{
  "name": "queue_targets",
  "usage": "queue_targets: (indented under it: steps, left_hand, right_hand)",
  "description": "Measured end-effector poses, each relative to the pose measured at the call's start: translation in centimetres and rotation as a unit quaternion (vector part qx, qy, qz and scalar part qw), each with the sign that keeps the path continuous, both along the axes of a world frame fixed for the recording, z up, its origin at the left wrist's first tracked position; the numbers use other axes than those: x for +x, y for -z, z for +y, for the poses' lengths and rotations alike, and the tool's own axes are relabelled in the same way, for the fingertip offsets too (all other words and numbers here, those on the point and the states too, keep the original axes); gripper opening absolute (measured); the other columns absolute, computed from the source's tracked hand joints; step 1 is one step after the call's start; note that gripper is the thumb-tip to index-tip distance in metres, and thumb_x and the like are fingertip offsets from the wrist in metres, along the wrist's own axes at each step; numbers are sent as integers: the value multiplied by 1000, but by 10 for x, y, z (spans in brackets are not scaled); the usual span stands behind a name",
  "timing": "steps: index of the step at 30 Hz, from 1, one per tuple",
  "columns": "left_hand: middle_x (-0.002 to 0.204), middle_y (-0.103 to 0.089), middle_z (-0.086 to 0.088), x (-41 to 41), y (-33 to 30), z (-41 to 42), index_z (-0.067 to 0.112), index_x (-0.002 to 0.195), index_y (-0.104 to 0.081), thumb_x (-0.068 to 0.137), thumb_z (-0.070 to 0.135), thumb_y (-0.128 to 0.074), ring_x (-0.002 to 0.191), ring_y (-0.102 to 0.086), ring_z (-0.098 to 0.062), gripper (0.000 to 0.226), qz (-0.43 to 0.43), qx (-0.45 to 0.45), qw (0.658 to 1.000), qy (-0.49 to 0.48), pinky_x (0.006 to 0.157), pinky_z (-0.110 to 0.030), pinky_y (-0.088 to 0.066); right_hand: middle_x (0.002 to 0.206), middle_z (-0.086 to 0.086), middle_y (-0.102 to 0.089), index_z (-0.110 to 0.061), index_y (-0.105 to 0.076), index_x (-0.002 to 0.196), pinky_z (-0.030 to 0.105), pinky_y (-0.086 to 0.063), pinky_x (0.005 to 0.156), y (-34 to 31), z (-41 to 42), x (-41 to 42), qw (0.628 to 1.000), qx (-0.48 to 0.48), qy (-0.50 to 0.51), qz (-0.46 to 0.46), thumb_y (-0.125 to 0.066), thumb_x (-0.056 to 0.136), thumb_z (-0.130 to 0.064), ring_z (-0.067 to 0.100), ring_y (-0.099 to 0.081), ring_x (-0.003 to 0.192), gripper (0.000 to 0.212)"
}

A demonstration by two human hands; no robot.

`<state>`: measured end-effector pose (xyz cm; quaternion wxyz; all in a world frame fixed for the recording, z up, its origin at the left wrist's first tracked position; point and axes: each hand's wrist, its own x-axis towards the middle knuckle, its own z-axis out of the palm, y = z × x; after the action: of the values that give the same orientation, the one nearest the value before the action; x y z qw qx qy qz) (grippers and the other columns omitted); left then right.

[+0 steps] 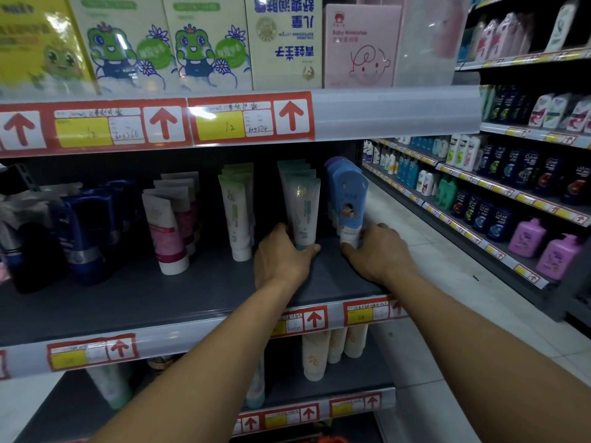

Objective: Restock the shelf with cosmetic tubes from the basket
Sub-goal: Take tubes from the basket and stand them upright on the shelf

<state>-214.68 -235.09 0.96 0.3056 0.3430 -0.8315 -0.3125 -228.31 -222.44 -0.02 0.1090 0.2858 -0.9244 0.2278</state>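
Observation:
Both my arms reach onto the dark middle shelf (160,302). My left hand (283,257) grips the cap end of a white and teal tube (303,209), the front one of a row standing upright. My right hand (374,251) grips the base of a blue tube (350,199) at the front of the row by the shelf's right end. Both tubes stand on their caps. The basket is out of view.
More rows stand to the left: white-green tubes (236,215), pink-white tubes (168,231), dark blue tubes (86,231). Boxed products (204,43) fill the shelf above. Cream tubes (315,356) stand on the shelf below. An aisle floor (425,282) and shampoo shelves (511,193) lie right.

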Motion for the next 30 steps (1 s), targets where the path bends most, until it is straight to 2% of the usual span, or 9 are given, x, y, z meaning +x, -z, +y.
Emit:
queue_targets:
  steps: [7, 11, 14, 17, 19, 21, 23, 25, 30]
  left_hand:
    - [133, -66, -3, -1, 2, -3, 17, 132, -58, 75, 48, -88, 120, -64, -24, 72, -14, 27, 1000, 7, 90, -34, -55]
    - [130, -66, -2, 0, 1, -3, 17, 129, -58, 71, 45, -91, 118, -64, -23, 72, -20, 32, 999, 0, 92, -37, -56]
    - [129, -66, -1, 4, 0, -2, 17, 130, -57, 75, 36, -90, 117, -64, -22, 67, -20, 42, 999, 7, 94, -38, -56]
    - [123, -66, 1, 11, -3, -5, 17, 130, -57, 80, 24, -87, 113, -63, -18, 60, -14, 77, 997, 26, 92, -29, -52]
    - [111, -65, 5, 20, -6, -6, 17, 127, -59, 84, 16, -83, 103, -62, -13, 50, 9, 107, 993, 42, 82, -19, -47]
    - [97, -66, 8, 31, -9, -9, 19, 118, -64, 86, 10, -75, 91, -63, -9, 35, 48, 130, 989, 47, 71, -16, -44]
    - [91, -67, 8, 45, -13, -11, 24, 105, -66, 89, 8, -66, 86, -65, -12, 23, 77, 126, 988, 41, 70, -19, -47]
    - [90, -69, 7, 60, -17, -15, 28, 97, -66, 89, 7, -63, 86, -67, -14, 22, 84, 121, 988, 43, 73, -24, -51]
    - [86, -72, 0, 101, -26, -28, 29, 86, -66, 84, 8, -70, 87, -72, -24, 22, 57, 137, 986, 76, 83, -32, -59]
  right_hand:
    - [111, 10, -62, -13, -63, 121, 40, -54, 84, -1, 0, 2, 1000, -10, 2, 6, -65, 82, -62, 30, -60, 102, 62]
    - [119, 12, -64, -11, -50, 127, 40, -55, 82, -6, 5, 11, 996, -82, 13, -26, -69, 79, -58, 31, -64, 107, 70]
    - [111, 13, -67, -11, -51, 120, 34, -46, 66, -14, 10, 23, 992, -122, 30, 8, -61, 87, -51, 31, -65, 96, 53]
    - [102, 12, -68, -12, -57, 109, 33, -40, 62, -22, 14, 36, 995, -91, 33, 37, -55, 92, -44, 32, -64, 88, 37]
    - [99, 11, -68, -12, -59, 105, 33, -39, 60, -25, 16, 42, 997, -59, 30, 40, -54, 92, -40, 31, -61, 84, 31]
    - [95, 11, -68, -13, -60, 102, 33, -41, 59, -27, 18, 47, 997, -39, 29, 56, -53, 92, -39, 29, -55, 76, 29]
    - [92, 10, -67, -14, -61, 100, 33, -43, 58, -30, 19, 53, 997, -20, 27, 76, -52, 93, -40, 26, -50, 71, 28]
    - [90, 10, -66, -14, -60, 99, 33, -43, 58, -34, 19, 61, 996, -11, 23, 84, -52, 92, -39, 26, -49, 70, 28]
    - [85, 11, -65, -13, -59, 92, 35, -50, 59, -44, 16, 90, 996, -6, 1, 89, -52, 91, -37, 29, -53, 69, 24]
